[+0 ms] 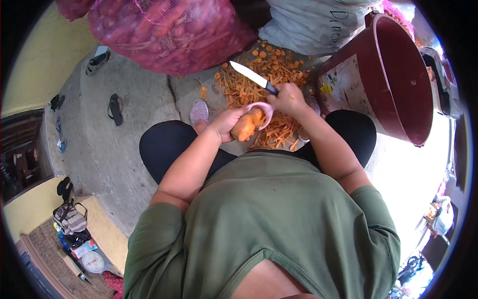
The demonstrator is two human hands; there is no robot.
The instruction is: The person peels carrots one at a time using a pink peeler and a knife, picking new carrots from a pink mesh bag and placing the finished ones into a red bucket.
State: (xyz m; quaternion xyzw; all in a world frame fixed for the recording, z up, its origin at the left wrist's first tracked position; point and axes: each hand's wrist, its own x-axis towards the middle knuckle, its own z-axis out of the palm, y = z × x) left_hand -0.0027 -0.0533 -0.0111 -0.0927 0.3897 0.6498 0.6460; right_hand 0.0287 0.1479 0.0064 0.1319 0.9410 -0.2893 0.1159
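My left hand (227, 122) is closed around a thick orange carrot (244, 128), low between my knees. A pink curved thing (268, 113) lies against the carrot's far side, between my two hands; I cannot make out which hand holds it. In my right hand (289, 98) is a knife (249, 74), gripped by its black handle, its pale blade pointing forward and left, away from the carrot. Below both hands, orange peelings (239, 88) and round cut-off ends are heaped on the concrete floor.
A red mesh sack (169, 35) full of carrots stands ahead on the left, beside a white sack (311, 25). To my right a large maroon bucket (348, 84) leans towards me. A dark slipper (115, 109) lies on the floor; a dial scale (92, 261) sits behind at left.
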